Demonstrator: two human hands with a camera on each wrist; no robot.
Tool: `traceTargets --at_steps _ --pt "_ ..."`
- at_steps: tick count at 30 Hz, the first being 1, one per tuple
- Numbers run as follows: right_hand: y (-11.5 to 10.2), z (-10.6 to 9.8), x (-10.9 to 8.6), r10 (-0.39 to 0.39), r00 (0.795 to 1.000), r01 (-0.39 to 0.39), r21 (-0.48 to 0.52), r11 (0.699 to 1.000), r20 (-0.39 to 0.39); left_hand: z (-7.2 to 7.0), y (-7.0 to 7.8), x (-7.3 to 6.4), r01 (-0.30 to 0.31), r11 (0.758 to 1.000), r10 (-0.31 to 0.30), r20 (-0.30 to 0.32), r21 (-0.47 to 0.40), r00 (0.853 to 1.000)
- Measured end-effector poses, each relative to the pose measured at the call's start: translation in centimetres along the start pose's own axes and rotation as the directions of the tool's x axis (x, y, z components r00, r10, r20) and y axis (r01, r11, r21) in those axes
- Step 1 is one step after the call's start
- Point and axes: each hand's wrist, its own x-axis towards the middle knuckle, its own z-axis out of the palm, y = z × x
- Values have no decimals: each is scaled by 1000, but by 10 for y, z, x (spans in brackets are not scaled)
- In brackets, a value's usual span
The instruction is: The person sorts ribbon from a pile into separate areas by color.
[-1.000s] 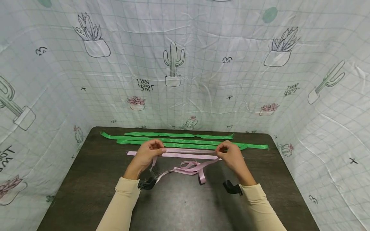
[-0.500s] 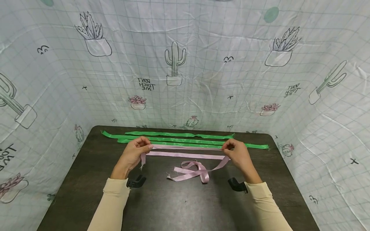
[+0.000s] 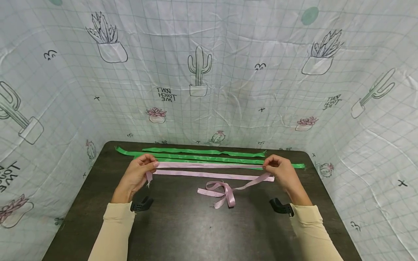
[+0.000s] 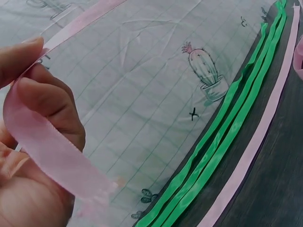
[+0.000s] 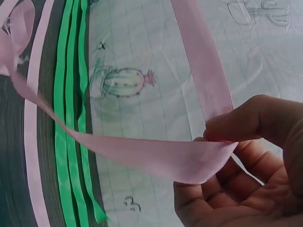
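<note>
A pink satin ribbon is stretched level between my two hands, raised above the table. My left hand pinches it near one end between thumb and fingers; a short frayed tail hangs below. My right hand pinches the same ribbon farther along, and from there it slopes down to a loose pink heap on the table. Behind the hands, a second pink ribbon lies straight across the table. Several green ribbons lie roughly parallel beyond it.
The dark wooden table has rounded far corners. A pale grid-patterned cloth with cactus drawings stands behind it and along both sides. A black wrist camera sits at each cuff, the left camera and the right camera.
My hands have moved apart, left hand leftward and right hand rightward, lengthening the taut span. The loose end has been drawn out from near the left wrist toward the heap.
</note>
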Motion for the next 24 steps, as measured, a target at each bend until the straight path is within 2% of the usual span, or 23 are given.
traceTargets --at_steps 6,11,16,24 --pt "7 -9 0 17 999 -22 -114 993 -41 -11 3 -5 -14 998 12 -32 -67 999" --pt "12 -14 -1 30 998 -41 -193 980 -59 -20 5 -10 -40 997 36 -48 -72 998" --pt "16 -21 -5 55 996 -71 -261 963 -70 -32 6 -16 -40 994 33 -72 -99 997" --pt "25 -34 -6 53 991 -89 -308 947 -123 -51 9 -29 -35 995 23 -119 -98 993"
